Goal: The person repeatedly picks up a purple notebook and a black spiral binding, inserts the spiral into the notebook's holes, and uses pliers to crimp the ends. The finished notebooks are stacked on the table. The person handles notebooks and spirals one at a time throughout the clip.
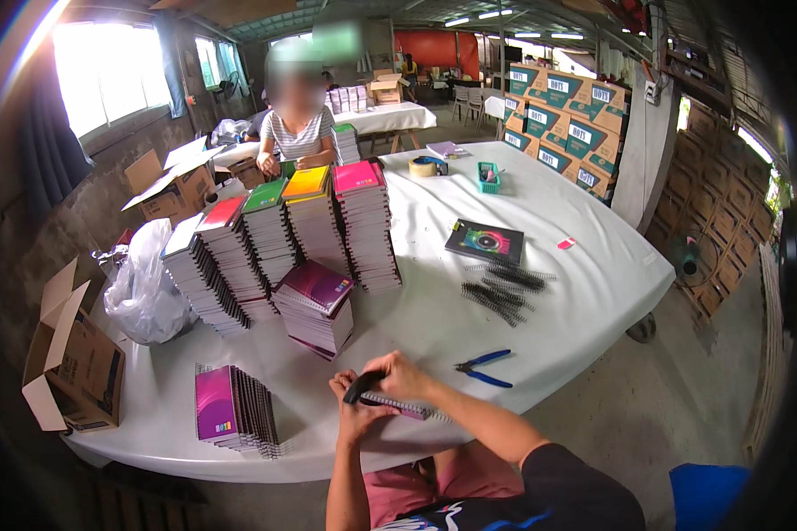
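Note:
Close to the table's near edge, my left hand (pixel 352 409) is closed around one end of a purple notebook (pixel 409 409), which is tilted up on edge. A spiral coil (pixel 439 417) runs along its spine and sticks out at the right end. My right hand (pixel 398 376) is closed above the left end of the spine. A dark curved piece (pixel 363 387) lies between my two hands; its kind cannot be made out. To the right, blue-handled pliers (pixel 485 368) rest with handles apart. Left of my hands stands a row of purple coil-bound notebooks (pixel 217 403).
Tall notebook stacks (pixel 370 226) and a shorter purple stack (pixel 314 310) rise beyond my hands. Loose black coils (pixel 500 292) lie by a dark notebook (pixel 484 242). A plastic bag (pixel 150 292) and open carton (pixel 80 367) stand left. A person (pixel 299 133) works across the table.

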A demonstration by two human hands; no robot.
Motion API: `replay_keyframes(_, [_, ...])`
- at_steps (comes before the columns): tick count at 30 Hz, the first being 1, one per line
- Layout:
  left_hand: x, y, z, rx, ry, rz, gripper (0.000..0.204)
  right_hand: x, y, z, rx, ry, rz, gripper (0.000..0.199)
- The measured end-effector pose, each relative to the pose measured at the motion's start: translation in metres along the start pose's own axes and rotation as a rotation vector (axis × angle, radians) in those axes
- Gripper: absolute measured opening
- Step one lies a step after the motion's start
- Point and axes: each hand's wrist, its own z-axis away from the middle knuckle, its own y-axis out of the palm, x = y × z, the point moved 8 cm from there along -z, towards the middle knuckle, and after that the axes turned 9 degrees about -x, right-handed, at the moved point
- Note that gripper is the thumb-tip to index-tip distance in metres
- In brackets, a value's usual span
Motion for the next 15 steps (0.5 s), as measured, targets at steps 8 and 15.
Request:
replay_keyframes(8, [0.011, -0.007, 0.007, -0.079, -0.129, 0.223, 0.044, 0.041, -0.097, 0.01, -0.55, -0.417, 0.582, 0.039])
replay_keyframes(15, [0.007, -0.021, 0.01, -0.145, -0.313, 0.338, 0.019, -0.042, -0.133, 0.067, -0.326, 0.249, 0.834, 0.056])
